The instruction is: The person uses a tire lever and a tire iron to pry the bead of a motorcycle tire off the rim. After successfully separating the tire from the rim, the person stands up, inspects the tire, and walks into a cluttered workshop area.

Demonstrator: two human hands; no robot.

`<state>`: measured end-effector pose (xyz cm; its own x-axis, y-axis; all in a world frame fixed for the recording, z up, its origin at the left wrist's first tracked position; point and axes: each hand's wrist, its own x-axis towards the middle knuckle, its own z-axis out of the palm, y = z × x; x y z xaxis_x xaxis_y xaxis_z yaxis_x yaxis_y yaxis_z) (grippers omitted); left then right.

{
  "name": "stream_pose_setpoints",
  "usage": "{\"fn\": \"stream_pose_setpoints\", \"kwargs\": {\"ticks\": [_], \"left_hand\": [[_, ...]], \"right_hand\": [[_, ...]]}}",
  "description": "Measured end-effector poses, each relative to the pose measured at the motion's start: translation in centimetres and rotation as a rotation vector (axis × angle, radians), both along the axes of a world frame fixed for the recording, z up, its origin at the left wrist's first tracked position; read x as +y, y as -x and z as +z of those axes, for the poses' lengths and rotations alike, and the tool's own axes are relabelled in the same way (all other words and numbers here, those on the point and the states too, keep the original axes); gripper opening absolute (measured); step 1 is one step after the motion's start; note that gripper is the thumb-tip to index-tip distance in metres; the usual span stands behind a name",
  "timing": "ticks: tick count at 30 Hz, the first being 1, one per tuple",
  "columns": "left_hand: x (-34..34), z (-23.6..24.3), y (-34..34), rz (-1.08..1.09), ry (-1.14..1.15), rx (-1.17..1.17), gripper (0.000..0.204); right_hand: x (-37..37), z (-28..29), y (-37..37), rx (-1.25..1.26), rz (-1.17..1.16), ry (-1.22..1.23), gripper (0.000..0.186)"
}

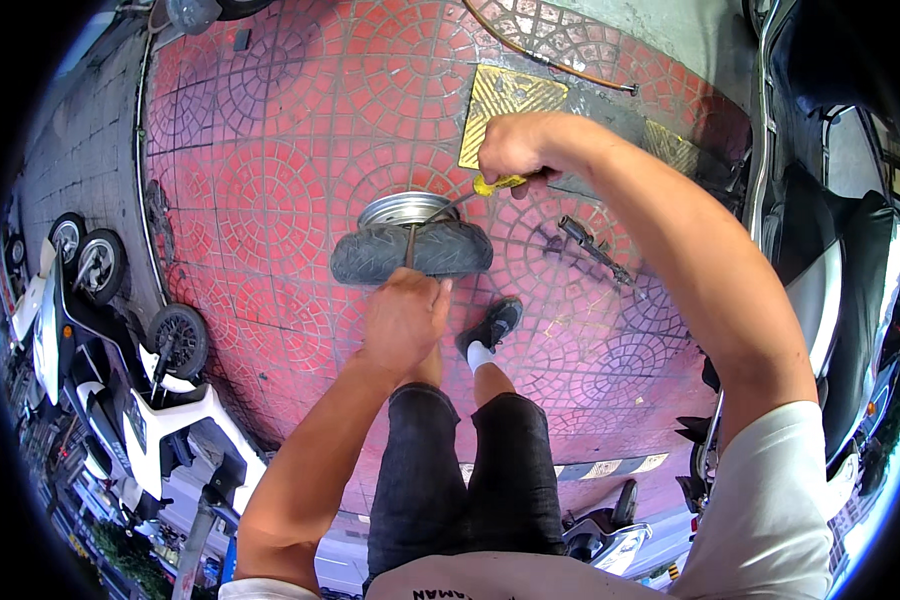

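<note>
A black scooter tyre stands on the paving in front of me, partly off its silver wheel rim. My left hand is closed on a thin metal bar, which crosses the tread and reaches the rim. Further off and to the right, my right hand is wrapped round the yellow handle of a screwdriver-like lever. The slim shaft of that lever slants down to the left, into the gap between rim and tyre. Both tips are hidden there.
Right of the tyre lies a dark, long metal part, perhaps a shock absorber. My shoe is close by the tyre. Beyond are a yellow textured plate and an orange-brown hose. Motorbikes stand left; a dark scooter stands right.
</note>
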<state>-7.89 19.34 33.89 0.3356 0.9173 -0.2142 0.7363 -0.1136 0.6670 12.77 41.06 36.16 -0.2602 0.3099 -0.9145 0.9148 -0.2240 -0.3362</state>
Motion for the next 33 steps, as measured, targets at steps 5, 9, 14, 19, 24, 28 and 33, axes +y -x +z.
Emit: {"fn": "stream_pose_setpoints", "kwargs": {"ticks": [5, 9, 14, 19, 24, 28, 33], "left_hand": [[0.3, -0.3, 0.5, -0.014, 0.0, -0.027, 0.034], [-0.6, -1.1, 0.3, -0.004, -0.002, -0.067, 0.032], [-0.3, -2.5, 0.5, 0.051, -0.163, 0.065, 0.012], [2.1, -2.6, 2.3, 0.205, 0.432, 0.258, 0.033], [7.4, -4.8, 2.2, 0.218, 0.697, 0.418, 0.034], [11.7, -5.2, 0.8, 0.038, 0.84, 0.559, 0.034], [7.7, -7.1, 2.3, 0.278, 0.962, 0.494, 0.041]], "right_hand": [[-9.2, -2.4, 1.4, 0.247, 0.452, -0.187, 0.026], [-17.2, 0.9, 2.7, 0.102, -0.674, 0.152, 0.04], [-23.7, -0.9, 7.0, -0.015, -0.527, -0.289, 0.061], [-25.6, -1.2, 8.7, -0.082, -0.637, -0.272, 0.063], [-29.0, -4.2, 10.6, -0.098, -0.622, -0.345, 0.068], [-31.4, -5.6, 11.1, -0.08, -0.635, -0.378, 0.069], [-31.4, -6.1, 11.2, -0.081, -0.656, -0.358, 0.071]]}}
